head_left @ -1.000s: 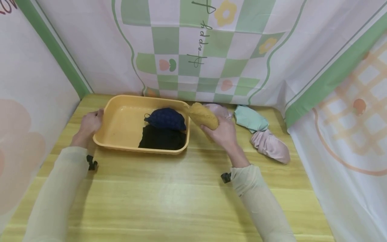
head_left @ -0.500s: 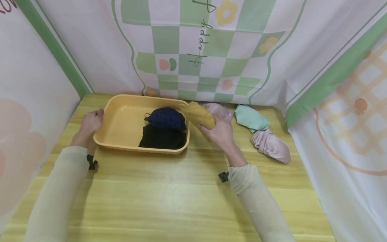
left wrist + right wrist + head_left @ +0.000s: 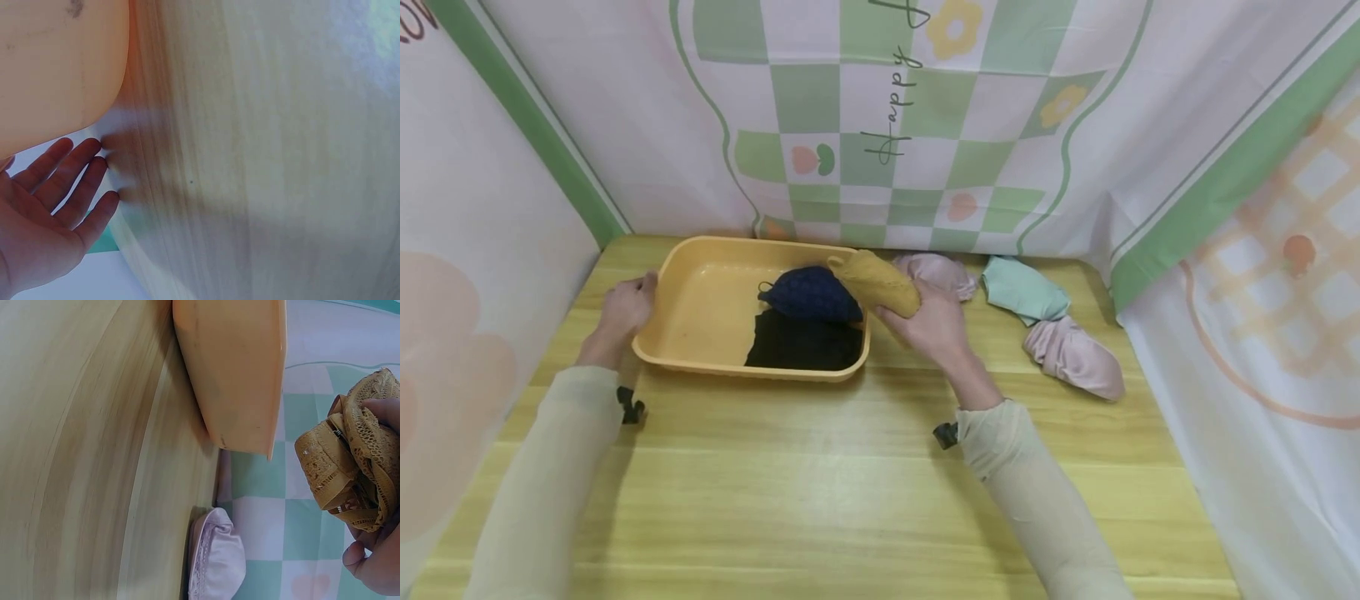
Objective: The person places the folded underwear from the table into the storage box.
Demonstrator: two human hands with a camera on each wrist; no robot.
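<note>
My right hand point(image 3: 936, 327) holds a folded mustard lace bra point(image 3: 876, 282) above the right rim of a yellow plastic tray point(image 3: 700, 312). In the right wrist view, the bra's lace bands and layers point(image 3: 334, 462) show between thumb and fingers. At the tray's left end is my left hand point(image 3: 625, 307); its fingers are spread and loosely straight beside the tray wall in the left wrist view, the thumb mostly hidden. Inside the tray's right half lie a folded navy bra point(image 3: 812, 293) with a small strap loop and, in front of it, a black folded garment point(image 3: 805, 342).
Right of the tray on the wooden table point(image 3: 797, 483) lie a pink folded bra point(image 3: 936, 273), a mint folded garment point(image 3: 1024, 289) and another pink satin one point(image 3: 1075, 358). A checked curtain point(image 3: 887, 125) hangs along the table's back edge, with more cloth at both sides.
My right hand has moved a little left with the mustard bra, whose tip now reaches over the tray beside the navy bra. The left hand stays at the tray's left end.
</note>
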